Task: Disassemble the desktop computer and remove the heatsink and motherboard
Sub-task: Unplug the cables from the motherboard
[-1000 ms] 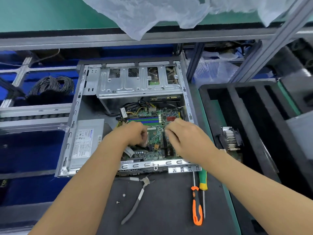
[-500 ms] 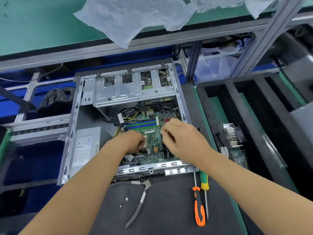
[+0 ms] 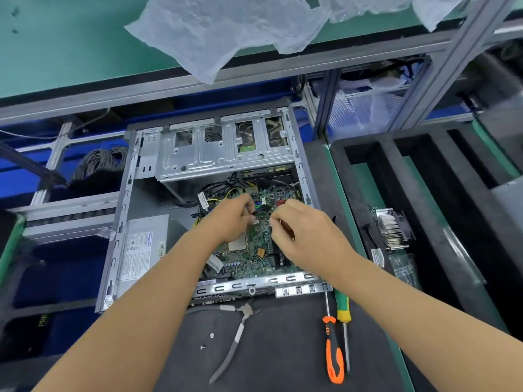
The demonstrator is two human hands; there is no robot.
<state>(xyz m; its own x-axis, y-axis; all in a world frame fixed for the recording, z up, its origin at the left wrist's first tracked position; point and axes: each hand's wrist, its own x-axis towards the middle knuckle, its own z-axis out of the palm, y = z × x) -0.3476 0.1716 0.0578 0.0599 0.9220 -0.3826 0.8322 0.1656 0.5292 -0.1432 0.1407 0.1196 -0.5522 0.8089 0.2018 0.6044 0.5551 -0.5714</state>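
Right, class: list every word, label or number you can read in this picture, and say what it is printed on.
None can be read.
Power supply label: blue heading and fine print, blurred.
White tag on the cables: too small.
Sticker below the heatsink: too small.

Both forearms are bare to the frame edge; the hands [image 3: 308,236] wear no gloves, rings or watch.

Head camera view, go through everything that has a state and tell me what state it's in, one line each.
Computer case: side open, lying flat.
Motherboard: still seated in the case.
Heatsink: out of the case, in the black foam tray.
Left hand: fingers curled over the board; what they hold is unclear.
Right hand: fingers curled over the board; what they hold is unclear.
Pliers: lying idle.
Orange-handled screwdriver: lying idle.
Green-and-yellow screwdriver: lying idle.
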